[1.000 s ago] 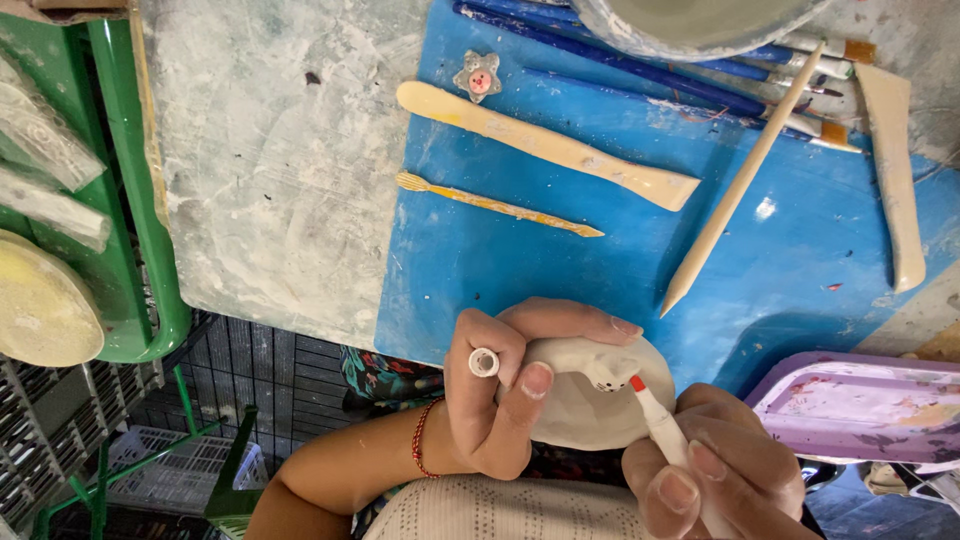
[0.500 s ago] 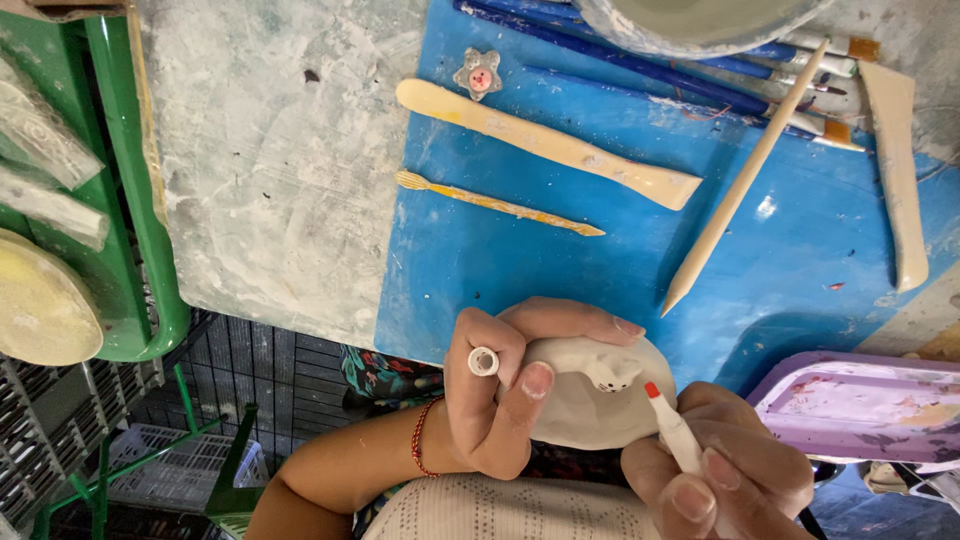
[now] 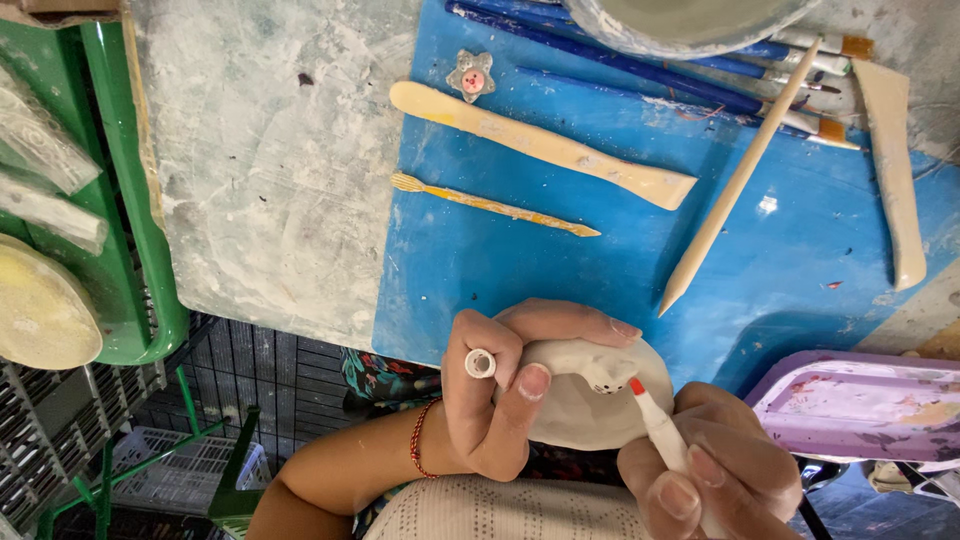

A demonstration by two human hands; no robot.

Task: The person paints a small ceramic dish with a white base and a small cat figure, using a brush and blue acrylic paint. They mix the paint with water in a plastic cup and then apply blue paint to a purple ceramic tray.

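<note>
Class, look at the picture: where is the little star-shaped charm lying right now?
In the head view, the star charm lies at the top on the blue mat, just above the wide wooden tool.

We see the right hand (image 3: pixel 715 465) sit lower and further right vs 1 s ago, approx. where it was at 0.5 s. The white marker (image 3: pixel 662 428) it holds now has its red tip just off the small face on the white clay piece (image 3: pixel 590 400), no longer resting on top.
</note>
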